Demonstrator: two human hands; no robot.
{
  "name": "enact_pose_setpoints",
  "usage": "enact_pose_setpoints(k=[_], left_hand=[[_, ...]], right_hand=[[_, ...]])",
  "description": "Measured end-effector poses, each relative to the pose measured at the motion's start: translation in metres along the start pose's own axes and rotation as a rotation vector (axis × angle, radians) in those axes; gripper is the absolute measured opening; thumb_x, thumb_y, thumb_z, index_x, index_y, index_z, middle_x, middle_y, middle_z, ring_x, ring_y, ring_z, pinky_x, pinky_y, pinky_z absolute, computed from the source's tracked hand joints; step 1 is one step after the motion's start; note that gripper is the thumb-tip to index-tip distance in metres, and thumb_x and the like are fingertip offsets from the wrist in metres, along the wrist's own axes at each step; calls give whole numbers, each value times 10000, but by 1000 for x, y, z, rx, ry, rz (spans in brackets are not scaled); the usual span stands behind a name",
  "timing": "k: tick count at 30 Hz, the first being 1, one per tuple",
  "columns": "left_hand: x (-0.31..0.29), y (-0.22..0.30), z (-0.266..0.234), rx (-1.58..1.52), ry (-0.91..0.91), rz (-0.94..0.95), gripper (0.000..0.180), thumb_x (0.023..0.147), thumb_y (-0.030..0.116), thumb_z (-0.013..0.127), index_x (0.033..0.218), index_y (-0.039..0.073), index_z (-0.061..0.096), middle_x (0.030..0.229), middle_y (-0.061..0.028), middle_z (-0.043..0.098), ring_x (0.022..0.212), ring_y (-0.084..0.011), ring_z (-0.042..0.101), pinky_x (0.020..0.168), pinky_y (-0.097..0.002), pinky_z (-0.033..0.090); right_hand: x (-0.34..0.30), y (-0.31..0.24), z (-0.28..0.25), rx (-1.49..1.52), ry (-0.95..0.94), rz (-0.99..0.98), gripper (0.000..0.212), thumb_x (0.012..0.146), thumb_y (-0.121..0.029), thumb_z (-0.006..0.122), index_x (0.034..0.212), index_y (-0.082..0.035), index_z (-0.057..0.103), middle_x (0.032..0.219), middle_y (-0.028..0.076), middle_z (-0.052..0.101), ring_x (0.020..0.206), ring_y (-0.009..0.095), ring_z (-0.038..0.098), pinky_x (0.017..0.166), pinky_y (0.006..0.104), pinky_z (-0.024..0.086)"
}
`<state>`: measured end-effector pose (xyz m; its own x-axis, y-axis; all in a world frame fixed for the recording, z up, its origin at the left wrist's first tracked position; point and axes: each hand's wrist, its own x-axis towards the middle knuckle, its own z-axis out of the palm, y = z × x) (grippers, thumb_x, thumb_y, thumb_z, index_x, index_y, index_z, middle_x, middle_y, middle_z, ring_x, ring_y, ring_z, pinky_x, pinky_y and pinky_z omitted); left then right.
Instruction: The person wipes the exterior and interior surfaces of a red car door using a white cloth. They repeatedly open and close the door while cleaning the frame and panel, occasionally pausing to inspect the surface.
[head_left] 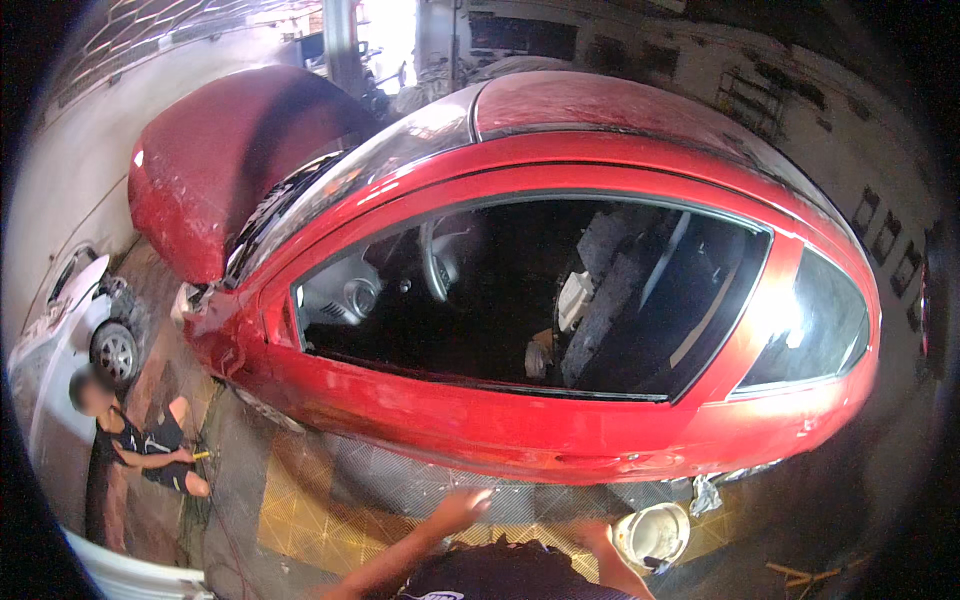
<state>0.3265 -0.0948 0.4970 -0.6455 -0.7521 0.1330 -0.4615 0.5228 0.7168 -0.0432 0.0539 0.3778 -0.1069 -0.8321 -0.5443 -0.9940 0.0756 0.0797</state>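
A red two-door car [500, 425] stretches across the view in front of me, its side window open onto the dark cabin. My left hand [463, 508] is raised over the floor beside the lower door. Its fingers are curled closed, with a small pale spot at their tips; what they hold, if anything, I cannot make out. My right hand [592, 535] is low, close to the left side of a white bucket [683, 528]. Its fingers are blurred, so their pose does not show. Inside the bucket is something dark. Crumpled clear plastic [706, 494] lies by the bucket's far right.
The car's hood [215, 165] stands raised at the left. A person [150, 440] sits low at the left, holding a yellow-handled thing [202, 456], near a silver car [65, 370]. Grey and yellow tiles [320, 510] cover the floor. Yellowish sticks [800, 577] lie at lower right.
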Motion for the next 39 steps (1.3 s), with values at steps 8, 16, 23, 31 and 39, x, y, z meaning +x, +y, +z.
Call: enact_pose_setpoints(k=[8, 16, 23, 31, 39], left_hand=[[-220, -209, -35, -3, -547, -1085, 354, 919, 311, 505, 1168, 81, 607, 1065, -169, 642, 948, -307, 613, 843, -450, 473], [-188, -243, -118, 34, -126, -1147, 328, 921, 277, 509, 1155, 69, 608, 1081, -178, 628, 957, -304, 603, 840, -446, 471], [-152, -209, -85, -43, 62, -1011, 306, 923, 247, 511, 1143, 59, 609, 1095, -186, 616, 966, -302, 594, 837, -443, 469], [-78, -74, -9, -179, 87, -869, 281, 925, 213, 514, 1130, 47, 609, 1111, -196, 602, 975, -299, 584, 834, -439, 467], [-26, 19, -47, -92, 411, -711, 256, 927, 179, 517, 1117, 36, 610, 1127, -205, 588, 985, -296, 573, 830, -436, 464]], right_hand=[[-118, -5, 86, 716, 209, 1090, 320, 780, -322, 604, 924, -56, 706, 929, 152, 710, 916, 278, 695, 741, 400, 556], [-96, 167, -215, 961, 1727, 506, 84, 907, -74, 583, 906, 8, 601, 829, 51, 605, 759, 182, 563, 719, 317, 460], [-104, 251, -606, 624, 1947, -2, 239, 878, -208, 685, 1057, -49, 677, 976, 55, 690, 930, 136, 633, 857, 293, 477], [-47, 302, -803, 181, 1268, 535, 548, 791, -552, 669, 1042, -65, 697, 1069, 171, 686, 996, 318, 661, 860, 413, 510], [-28, 372, -861, 159, 796, 540, 534, 769, -445, 748, 949, 53, 681, 880, 221, 692, 781, 308, 683, 721, 411, 545]])
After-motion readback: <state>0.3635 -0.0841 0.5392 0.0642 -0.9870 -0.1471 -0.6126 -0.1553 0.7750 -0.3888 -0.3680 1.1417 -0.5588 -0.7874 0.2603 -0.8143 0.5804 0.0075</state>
